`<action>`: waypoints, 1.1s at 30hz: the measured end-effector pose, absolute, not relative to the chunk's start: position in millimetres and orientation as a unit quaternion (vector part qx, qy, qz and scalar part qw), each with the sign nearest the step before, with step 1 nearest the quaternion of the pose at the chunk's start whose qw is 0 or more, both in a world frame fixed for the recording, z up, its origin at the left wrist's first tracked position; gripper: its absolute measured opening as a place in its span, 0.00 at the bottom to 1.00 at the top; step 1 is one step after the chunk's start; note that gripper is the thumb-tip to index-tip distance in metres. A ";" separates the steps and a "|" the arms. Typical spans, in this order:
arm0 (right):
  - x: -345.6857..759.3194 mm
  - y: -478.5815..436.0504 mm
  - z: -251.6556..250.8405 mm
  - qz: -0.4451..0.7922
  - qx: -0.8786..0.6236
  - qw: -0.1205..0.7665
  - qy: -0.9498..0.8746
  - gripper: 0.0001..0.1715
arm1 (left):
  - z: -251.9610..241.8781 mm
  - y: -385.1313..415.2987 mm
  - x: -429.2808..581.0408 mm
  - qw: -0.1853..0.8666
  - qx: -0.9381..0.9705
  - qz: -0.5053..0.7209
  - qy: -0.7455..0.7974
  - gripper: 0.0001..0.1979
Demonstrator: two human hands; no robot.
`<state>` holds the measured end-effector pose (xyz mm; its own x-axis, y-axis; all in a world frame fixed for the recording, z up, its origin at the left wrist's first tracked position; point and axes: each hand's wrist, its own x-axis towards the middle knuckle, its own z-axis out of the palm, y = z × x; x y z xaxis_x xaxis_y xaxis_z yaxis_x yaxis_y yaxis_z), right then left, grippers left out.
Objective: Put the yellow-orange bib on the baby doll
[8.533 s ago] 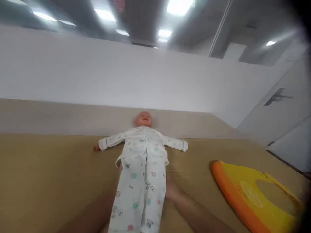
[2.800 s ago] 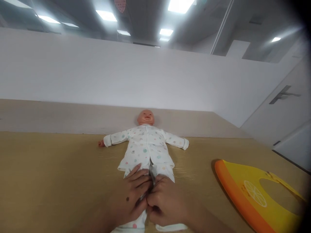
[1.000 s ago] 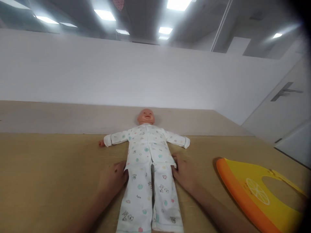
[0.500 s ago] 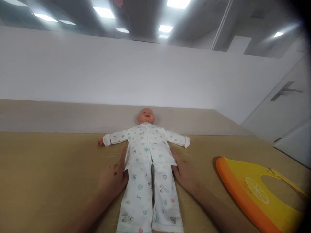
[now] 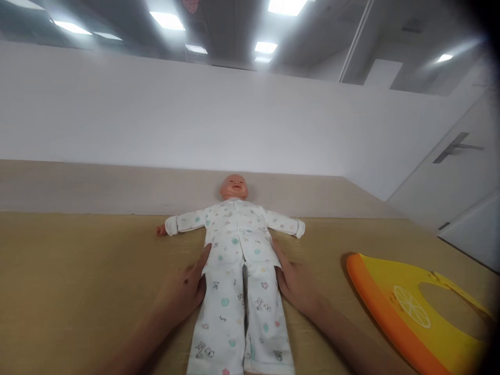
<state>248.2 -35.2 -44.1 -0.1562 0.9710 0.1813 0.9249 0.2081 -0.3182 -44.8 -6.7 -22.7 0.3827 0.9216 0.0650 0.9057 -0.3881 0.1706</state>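
Note:
A baby doll (image 5: pixel 234 187) lies on its back on the table, its head at the far end and its arms stretched out sideways. It wears a white printed long-sleeved shirt (image 5: pixel 238 234) and matching trousers (image 5: pixel 226 317). At its left-hand side in view, my left hand (image 5: pixel 183 289) rests against the waist, with one extended finger over the shirt's side edge. Opposite it, my right hand (image 5: pixel 299 281) lies along the other side, fingers stretched out and touching the shirt near the hem. Both hands look open; some fingertips are hidden by cloth.
A yellow and orange bib (image 5: pixel 375 302) with a citrus-slice print lies on the table (image 5: pixel 78 276) at the right. Behind the table rises a white wall (image 5: pixel 175 114) with glass above. A door handle (image 5: pixel 455 148) shows at the far right.
My left hand's extended finger has shifted inward, from beside the shirt onto its edge. The right hand has barely moved, and the doll and bib lie as before.

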 end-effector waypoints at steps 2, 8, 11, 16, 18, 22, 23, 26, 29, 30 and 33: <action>248.5 -36.2 -45.3 0.063 -0.625 0.192 -0.754 0.37 | -22.4 -8.0 -44.8 0.026 0.825 0.086 0.558 0.31; 247.3 -38.4 -38.6 -0.012 -0.628 0.190 -0.755 0.32 | -23.1 -9.0 -45.4 -0.121 0.807 0.180 0.549 0.28; 246.5 -38.6 -33.0 -0.085 -0.602 0.212 -0.765 0.29 | -25.9 -5.9 -45.7 -0.177 0.820 0.258 0.478 0.23; 245.7 -35.5 -33.0 -0.165 -0.563 0.250 -0.770 0.25 | -26.0 -5.3 -39.6 -0.175 0.840 0.344 0.382 0.19; 243.9 -33.0 -33.3 -0.172 -0.545 0.275 -0.773 0.22 | -22.9 -7.5 -33.8 -0.176 0.833 0.356 0.385 0.18; 236.0 -27.1 -25.0 -0.153 -0.498 0.329 -0.788 0.21 | -13.6 -10.9 -15.7 -0.188 0.828 0.365 0.382 0.10; 233.4 -25.9 -21.3 -0.150 -0.485 0.340 -0.791 0.21 | -11.3 -11.4 -10.5 -0.187 0.828 0.366 0.382 0.09; 224.7 -23.4 -10.5 -0.152 -0.453 0.378 -0.793 0.16 | -6.2 -13.2 3.8 -0.167 0.834 0.362 0.382 0.07; 215.5 -23.1 -3.9 -0.156 -0.437 0.402 -0.790 0.12 | -4.1 -16.2 11.6 -0.140 0.848 0.351 0.373 0.08; 212.6 -23.5 -3.0 -0.156 -0.433 0.397 -0.794 0.11 | -3.7 -17.3 12.6 -0.133 0.852 0.347 0.369 0.09; 205.6 -26.0 -2.3 -0.162 -0.409 0.354 -0.825 0.13 | -2.5 -20.4 12.8 -0.109 0.857 0.344 0.368 0.10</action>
<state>205.6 -26.0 -2.3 -0.4144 0.5607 0.7169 0.7896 0.6132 -0.0231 12.8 -20.4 -2.5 0.4927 0.5551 0.6702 0.7055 -0.7057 0.0659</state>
